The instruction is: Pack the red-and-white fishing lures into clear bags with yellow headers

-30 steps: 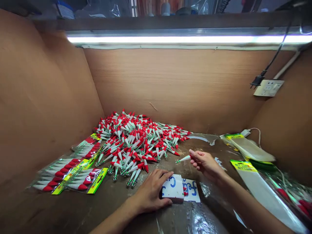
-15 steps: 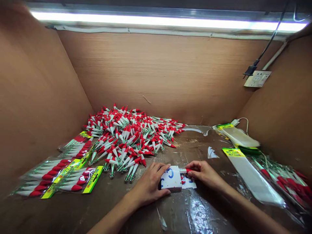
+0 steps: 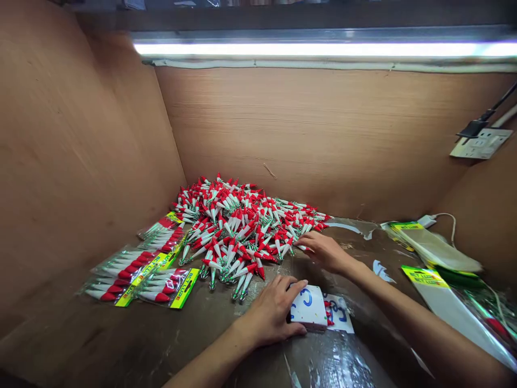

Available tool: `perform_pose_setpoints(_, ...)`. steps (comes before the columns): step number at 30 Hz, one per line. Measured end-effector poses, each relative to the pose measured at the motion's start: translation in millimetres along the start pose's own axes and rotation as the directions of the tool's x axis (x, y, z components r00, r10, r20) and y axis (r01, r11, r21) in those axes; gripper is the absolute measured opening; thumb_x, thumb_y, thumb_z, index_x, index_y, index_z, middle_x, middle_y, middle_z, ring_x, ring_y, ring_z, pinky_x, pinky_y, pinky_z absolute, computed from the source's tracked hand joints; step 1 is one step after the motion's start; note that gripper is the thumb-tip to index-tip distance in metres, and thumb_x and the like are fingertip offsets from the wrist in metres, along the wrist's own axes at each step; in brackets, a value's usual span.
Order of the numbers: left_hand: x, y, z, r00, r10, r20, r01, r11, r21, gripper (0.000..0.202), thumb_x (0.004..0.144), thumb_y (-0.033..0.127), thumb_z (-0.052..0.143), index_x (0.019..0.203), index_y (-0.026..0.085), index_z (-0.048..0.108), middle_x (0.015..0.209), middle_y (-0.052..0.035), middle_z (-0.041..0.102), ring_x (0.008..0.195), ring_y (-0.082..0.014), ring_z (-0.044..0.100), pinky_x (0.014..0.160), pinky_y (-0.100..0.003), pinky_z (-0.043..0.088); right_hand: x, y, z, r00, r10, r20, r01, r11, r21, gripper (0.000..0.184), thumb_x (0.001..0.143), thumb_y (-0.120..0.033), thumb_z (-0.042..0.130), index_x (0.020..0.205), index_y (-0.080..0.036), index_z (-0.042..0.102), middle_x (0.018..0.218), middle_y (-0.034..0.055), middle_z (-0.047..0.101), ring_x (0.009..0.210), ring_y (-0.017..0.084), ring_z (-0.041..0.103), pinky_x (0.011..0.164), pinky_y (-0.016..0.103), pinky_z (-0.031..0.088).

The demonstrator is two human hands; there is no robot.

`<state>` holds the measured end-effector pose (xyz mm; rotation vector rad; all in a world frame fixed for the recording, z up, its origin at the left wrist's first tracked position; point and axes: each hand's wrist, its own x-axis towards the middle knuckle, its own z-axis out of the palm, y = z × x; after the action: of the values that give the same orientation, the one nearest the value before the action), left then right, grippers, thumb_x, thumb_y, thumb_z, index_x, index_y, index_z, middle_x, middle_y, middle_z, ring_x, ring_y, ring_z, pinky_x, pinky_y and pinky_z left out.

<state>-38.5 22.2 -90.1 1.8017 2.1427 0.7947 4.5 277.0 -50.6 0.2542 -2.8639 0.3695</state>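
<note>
A big heap of red-and-white lures (image 3: 242,226) with green tails lies at the back of the brown table. My right hand (image 3: 323,251) reaches into the heap's right edge, fingers pinched on a lure there. My left hand (image 3: 274,310) rests on a small white block (image 3: 309,308) with blue marks, fingers curled over its left side. Beside the block lies a clear bag (image 3: 338,313) with blue writing and red lure tips inside it.
Filled packs with yellow-green header cards (image 3: 149,272) lie at the left. Empty clear bags with yellow headers (image 3: 436,269) are stacked at the right. Brown board walls close in three sides. A wall socket (image 3: 480,144) sits at the upper right.
My right hand left the white block, where it had slid a lure into the bag, and moved up to the heap. The left hand stayed on the block.
</note>
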Motion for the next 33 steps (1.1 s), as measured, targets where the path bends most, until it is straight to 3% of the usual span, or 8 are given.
perform_pose_setpoints(3,0,0,0.5,1.0,-0.006,0.007,0.006,1.0,0.001,0.101,0.067,0.047,0.086,0.151,0.034,0.031,0.139,-0.0084,0.048,0.123,-0.0332,0.047,0.106,-0.05,0.041,38,3,5,0.979,-0.186,0.083,0.202,0.94,-0.276,0.03,0.091,-0.008,0.051,0.113,-0.02,0.067,0.112,0.0104,0.065,0.102,0.022,0.056,0.084,0.031,0.044)
perform_pose_setpoints(5,-1,-1,1.4,1.0,-0.004,0.008,0.004,1.0,0.01,0.101,0.066,0.047,0.086,0.15,0.033,0.032,0.139,-0.0085,0.048,0.123,-0.0332,0.047,0.106,-0.05,0.042,52,8,7,0.952,-0.264,0.152,0.302,0.883,-0.358,0.021,0.093,-0.011,0.05,0.101,-0.018,0.068,0.102,0.0101,0.066,0.096,0.022,0.055,0.081,0.031,0.043)
perform_pose_setpoints(8,-1,-2,2.8,1.0,0.0,0.009,0.0,1.0,0.03,0.1,0.066,0.048,0.086,0.15,0.032,0.033,0.14,-0.0086,0.049,0.122,-0.0334,0.047,0.105,-0.049,0.043,60,16,7,0.924,-0.321,0.209,0.379,0.846,-0.375,0.018,0.095,-0.014,0.05,0.091,-0.018,0.067,0.093,0.0089,0.066,0.091,0.022,0.054,0.08,0.032,0.042)
perform_pose_setpoints(12,-2,-3,3.4,1.0,0.009,0.007,-0.009,0.999,0.045,0.101,0.066,0.05,0.086,0.15,0.032,0.032,0.14,-0.0094,0.048,0.122,-0.034,0.047,0.104,-0.05,0.043,61,15,6,0.899,-0.363,0.246,0.431,0.832,-0.348,0.017,0.094,-0.012,0.051,0.097,-0.019,0.066,0.096,0.0085,0.067,0.093,0.022,0.053,0.083,0.032,0.042)
perform_pose_setpoints(15,-2,-3,4.1,1.0,0.015,0.002,-0.015,0.999,0.045,0.102,0.067,0.052,0.085,0.151,0.031,0.032,0.141,-0.0097,0.047,0.123,-0.0341,0.047,0.105,-0.05,0.043,59,6,6,0.887,-0.378,0.267,0.448,0.843,-0.297,0.021,0.088,-0.012,0.056,0.105,-0.019,0.067,0.103,0.0091,0.066,0.098,0.023,0.054,0.083,0.033,0.043)
perform_pose_setpoints(21,-4,-3,5.0,1.0,0.025,0.001,-0.025,0.998,0.058,0.099,0.069,0.053,0.083,0.151,0.032,0.032,0.141,-0.0101,0.047,0.122,-0.0347,0.047,0.104,-0.05,0.042,53,-11,5,0.91,-0.337,0.241,0.395,0.882,-0.258,0.031,0.08,-0.013,0.059,0.108,-0.021,0.071,0.107,0.0095,0.063,0.1,0.025,0.055,0.083,0.034,0.043)
perform_pose_setpoints(28,-3,-3,5.2,1.0,0.021,-0.005,-0.021,0.997,0.071,0.1,0.067,0.054,0.084,0.151,0.031,0.032,0.138,-0.0092,0.05,0.119,-0.0337,0.049,0.103,-0.048,0.044,60,-31,18,0.919,-0.324,0.225,0.382,0.873,-0.304,0.012,0.085,-0.022,0.06,0.089,-0.018,0.07,0.098,0.0099,0.063,0.091,0.024,0.053,0.081,0.035,0.041)
perform_pose_setpoints(33,-4,-5,7.3,1.0,0.022,-0.006,-0.021,0.997,0.074,0.101,0.068,0.055,0.083,0.151,0.032,0.032,0.139,-0.0093,0.049,0.119,-0.0336,0.049,0.103,-0.049,0.044,65,-30,21,0.915,-0.331,0.231,0.384,0.89,-0.245,0.011,0.088,-0.021,0.06,0.091,-0.018,0.07,0.101,0.0098,0.063,0.094,0.023,0.052,0.083,0.035,0.04)
